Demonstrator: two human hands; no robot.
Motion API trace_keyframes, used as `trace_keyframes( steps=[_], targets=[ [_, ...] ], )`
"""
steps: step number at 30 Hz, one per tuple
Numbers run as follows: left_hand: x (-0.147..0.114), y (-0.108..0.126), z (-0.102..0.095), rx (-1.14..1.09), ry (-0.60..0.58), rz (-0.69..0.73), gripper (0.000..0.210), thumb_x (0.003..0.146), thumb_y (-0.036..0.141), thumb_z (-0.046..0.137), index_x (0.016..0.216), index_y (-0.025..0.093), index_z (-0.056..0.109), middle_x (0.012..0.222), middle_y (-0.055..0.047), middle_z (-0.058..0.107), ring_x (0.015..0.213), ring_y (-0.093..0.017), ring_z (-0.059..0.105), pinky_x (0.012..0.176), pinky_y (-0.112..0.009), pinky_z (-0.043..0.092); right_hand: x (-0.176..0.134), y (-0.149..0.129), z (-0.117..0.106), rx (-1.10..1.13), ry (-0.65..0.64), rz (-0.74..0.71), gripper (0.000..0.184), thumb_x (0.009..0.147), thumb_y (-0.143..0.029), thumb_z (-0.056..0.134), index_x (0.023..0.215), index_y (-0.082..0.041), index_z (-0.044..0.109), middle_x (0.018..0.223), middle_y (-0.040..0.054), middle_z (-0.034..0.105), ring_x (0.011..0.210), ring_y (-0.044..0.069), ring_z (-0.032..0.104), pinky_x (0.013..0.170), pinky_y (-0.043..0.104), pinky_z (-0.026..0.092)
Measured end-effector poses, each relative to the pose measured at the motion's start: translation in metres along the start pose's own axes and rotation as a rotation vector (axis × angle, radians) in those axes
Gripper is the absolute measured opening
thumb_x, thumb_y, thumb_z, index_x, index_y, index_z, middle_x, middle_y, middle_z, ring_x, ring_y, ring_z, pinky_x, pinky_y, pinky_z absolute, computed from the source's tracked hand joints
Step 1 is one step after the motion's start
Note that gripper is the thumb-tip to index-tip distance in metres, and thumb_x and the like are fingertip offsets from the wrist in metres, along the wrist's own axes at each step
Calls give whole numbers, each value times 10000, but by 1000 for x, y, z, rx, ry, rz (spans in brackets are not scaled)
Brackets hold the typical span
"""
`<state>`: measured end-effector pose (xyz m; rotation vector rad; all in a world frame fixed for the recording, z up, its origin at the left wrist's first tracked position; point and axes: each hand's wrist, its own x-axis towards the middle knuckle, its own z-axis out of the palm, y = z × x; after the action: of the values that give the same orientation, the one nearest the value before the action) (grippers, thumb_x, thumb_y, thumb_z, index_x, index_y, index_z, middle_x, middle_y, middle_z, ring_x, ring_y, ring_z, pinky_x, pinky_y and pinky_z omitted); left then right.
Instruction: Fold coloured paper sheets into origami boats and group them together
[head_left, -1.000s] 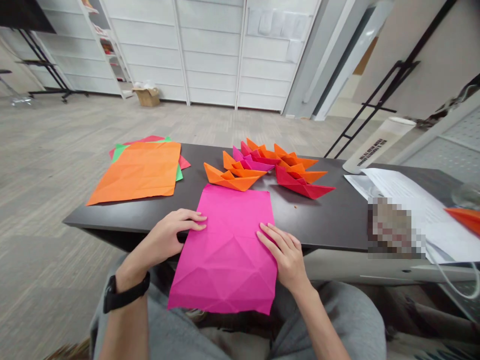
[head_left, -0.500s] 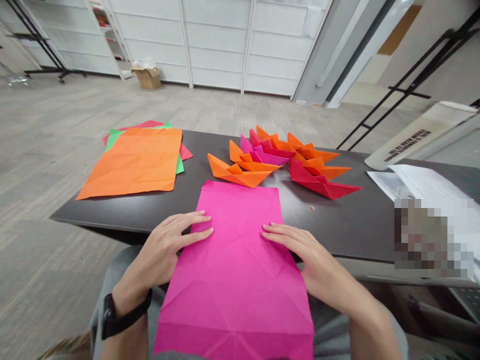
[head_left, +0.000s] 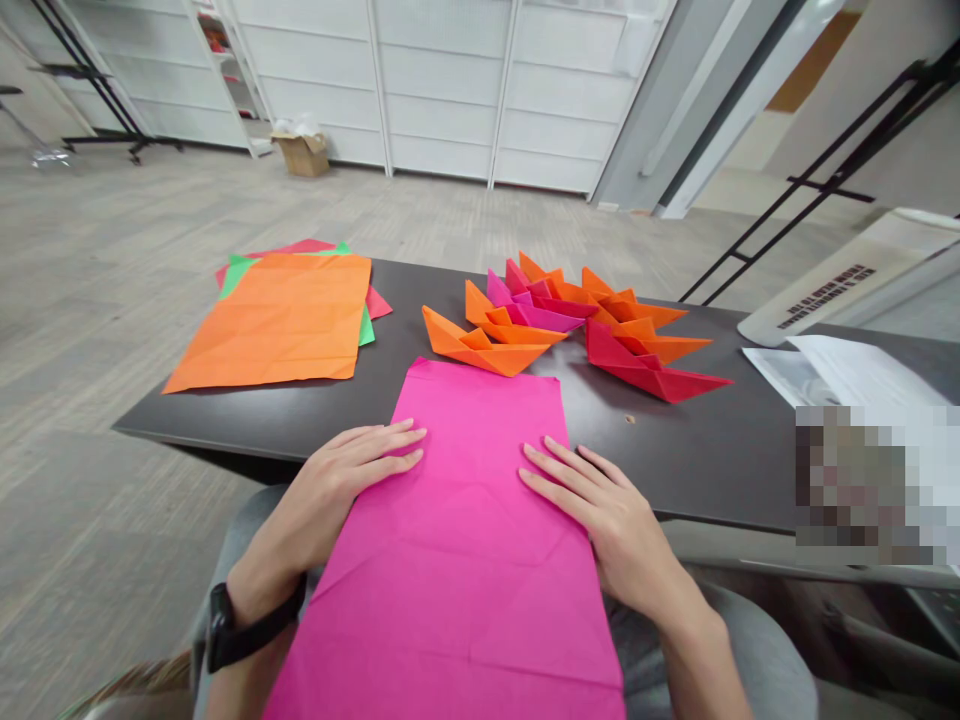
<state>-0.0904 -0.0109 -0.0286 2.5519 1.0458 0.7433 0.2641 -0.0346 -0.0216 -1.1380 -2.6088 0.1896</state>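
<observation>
A creased magenta sheet of paper stretches from the dark table down over my lap. My left hand lies on its left edge, fingers extended and flat. On the opposite edge rests my right hand, palm down with the fingers spread. Just beyond the sheet's far edge stands an orange paper boat, the nearest of several folded boats in orange, magenta and red. A red paper boat sits to the right of it.
Orange, green and red sheets lie stacked at the table's left, an orange sheet on top. White papers and a cream-coloured printed object are at the right. A cardboard box stands on the floor behind.
My right hand's fingers have spread apart and flattened on the magenta sheet. The near part of the sheet looks flatter and wider to the left. The view has shifted slightly.
</observation>
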Motion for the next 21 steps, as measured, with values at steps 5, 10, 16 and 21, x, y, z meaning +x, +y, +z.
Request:
trace_keyframes(
  steps=[5,10,16,21],
  targets=[
    [1,4,-2,-12,-7,-4,359,1007,276,443,1328,313,599,1468,-31,582,1366,-213,527,1095,-417,417,-1,3,3,-24,63,-31,572,928,-296,562,1491,-308,461,1517,49,504,1430,289,433,1130,527,389],
    [1,6,-1,16,-7,-32,356,1041,307,381,1301,315,623,1461,-23,588,1399,-203,485,1116,-419,392,-2,4,-1,37,67,-46,499,986,-361,462,1483,-317,469,1521,28,501,1435,265,428,1133,511,391],
    [-2,-8,4,25,-13,25,355,1035,331,410,1317,350,625,1438,-12,610,1373,-213,515,1108,-395,417,-3,4,-2,70,67,-40,458,1010,-400,424,1451,-304,507,1504,48,524,1431,268,434,1120,525,407],
    [-2,-13,5,50,-47,-18,392,1045,261,345,1248,297,677,1412,-26,632,1351,-209,539,1117,-389,413,-4,10,3,116,123,-19,420,1052,-365,313,1359,-281,588,1405,51,625,1373,237,513,1098,484,440]
  ],
)
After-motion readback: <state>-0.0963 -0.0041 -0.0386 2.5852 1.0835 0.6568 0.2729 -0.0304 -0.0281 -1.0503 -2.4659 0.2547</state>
